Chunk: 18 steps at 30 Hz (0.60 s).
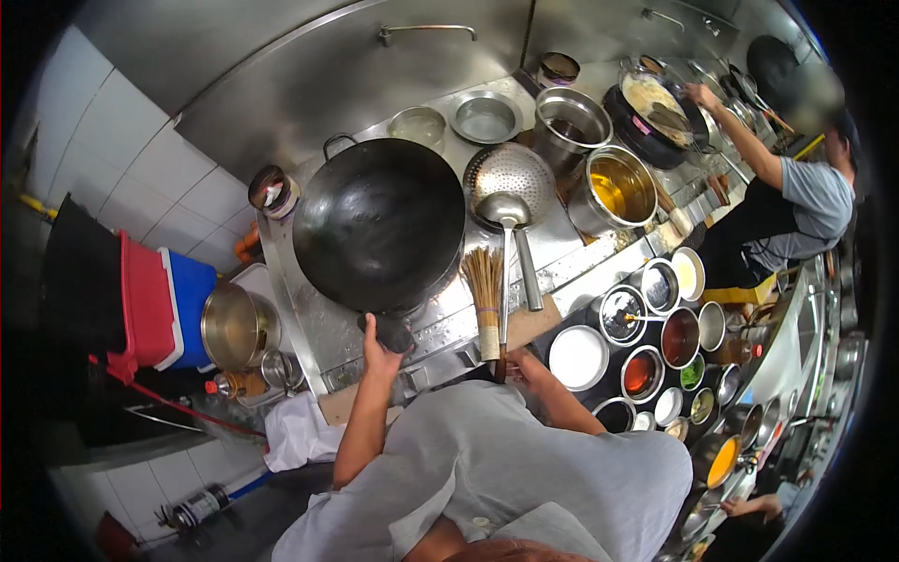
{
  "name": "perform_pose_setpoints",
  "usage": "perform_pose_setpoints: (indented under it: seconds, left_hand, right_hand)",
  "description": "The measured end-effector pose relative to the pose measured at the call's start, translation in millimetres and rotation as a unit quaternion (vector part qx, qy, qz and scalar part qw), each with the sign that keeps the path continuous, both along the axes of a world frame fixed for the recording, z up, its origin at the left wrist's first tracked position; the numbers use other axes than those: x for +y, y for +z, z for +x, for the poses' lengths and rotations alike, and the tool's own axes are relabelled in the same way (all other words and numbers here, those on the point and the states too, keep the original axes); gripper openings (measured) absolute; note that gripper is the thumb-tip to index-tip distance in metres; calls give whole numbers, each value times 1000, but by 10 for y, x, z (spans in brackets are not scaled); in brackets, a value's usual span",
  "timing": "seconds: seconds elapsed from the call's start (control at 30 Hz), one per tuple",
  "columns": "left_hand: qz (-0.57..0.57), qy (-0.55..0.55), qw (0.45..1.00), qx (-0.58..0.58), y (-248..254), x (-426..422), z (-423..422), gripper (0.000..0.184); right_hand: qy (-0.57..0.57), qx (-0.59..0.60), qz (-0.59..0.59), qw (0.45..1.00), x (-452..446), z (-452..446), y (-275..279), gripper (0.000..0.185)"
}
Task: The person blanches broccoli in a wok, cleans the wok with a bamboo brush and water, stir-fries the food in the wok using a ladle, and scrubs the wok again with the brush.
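Observation:
A large black wok sits on the steel stove. My left hand is closed on a dark folded cloth at the wok's near rim. Resting in a perforated strainer is a steel ladle, its handle pointing toward me. My right hand is beside the wooden end of that handle, fingers bent and partly hidden; whether they grip the handle or something below it is unclear. Between wok and ladle handle lies a bamboo wok brush.
Pots of dark liquid and yellow oil stand beyond the strainer. Several seasoning containers crowd the right side. A co-worker handles another wok. Red and blue bins stand left.

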<state>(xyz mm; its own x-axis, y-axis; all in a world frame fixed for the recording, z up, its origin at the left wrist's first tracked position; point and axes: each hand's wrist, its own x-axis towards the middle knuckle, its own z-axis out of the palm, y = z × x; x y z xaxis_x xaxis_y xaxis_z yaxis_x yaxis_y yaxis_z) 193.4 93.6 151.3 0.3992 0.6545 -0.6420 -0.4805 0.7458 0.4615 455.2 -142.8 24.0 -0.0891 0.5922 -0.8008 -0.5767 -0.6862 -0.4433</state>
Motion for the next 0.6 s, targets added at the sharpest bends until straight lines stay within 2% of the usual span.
perform_pose_setpoints:
  seconds: [0.03,0.07,0.1,0.13,0.17,0.2,0.23,0.3,0.33,0.4,0.43,0.47,0.5,0.53,0.6]
  left_hand:
    - [-3,4,1000,-1,-152,-8,-135,44]
    - [47,4,997,65,-425,2,-354,45]
    - [98,2,987,130,-588,-24,-515,47]
    - [99,2,987,128,-576,-86,-588,47]
    - [166,-3,938,305,-559,-163,-672,53]
    - [227,-8,852,471,-554,-245,-768,60]
    - [228,-11,853,470,-740,-324,-944,60]
    - [244,-108,719,641,-1271,-416,-1295,71]
    - [247,-111,719,640,-1251,-460,-1333,71]
    - [192,-227,613,732,-1189,-549,-1426,70]
    - [194,-212,660,695,-1132,-558,-1466,66]
    - [192,-209,660,696,-1136,-552,-1483,66]
    - [188,-208,673,684,-1190,-565,-1525,65]
    - [184,-206,687,672,-1241,-570,-1567,64]
    - [185,-210,688,670,-1351,-552,-1621,63]
  right_hand:
    - [-1,-39,-19,999,-14,-41,62,13]
    - [-4,-77,-38,996,-18,-73,140,12]
    - [-3,-79,-39,996,-24,-70,144,12]
    - [-27,-41,-28,998,-29,-66,136,11]
    - [-52,-2,-18,999,-45,-74,126,10]
    - [-53,-3,-18,998,-59,-82,84,10]
    - [-46,-15,-20,999,-70,-103,48,12]
    - [-46,-26,-22,998,-84,-137,0,13]
    - [-56,-50,-9,997,-49,-159,22,9]
    - [-66,-73,5,995,-13,-268,77,11]
    - [-75,-192,21,978,19,-324,110,10]
    - [-81,-308,36,947,41,-381,145,14]
    - [-139,-414,83,896,46,-449,171,22]
    - [-134,-412,85,897,47,-453,171,22]
    - [-129,-562,120,808,120,-359,195,21]
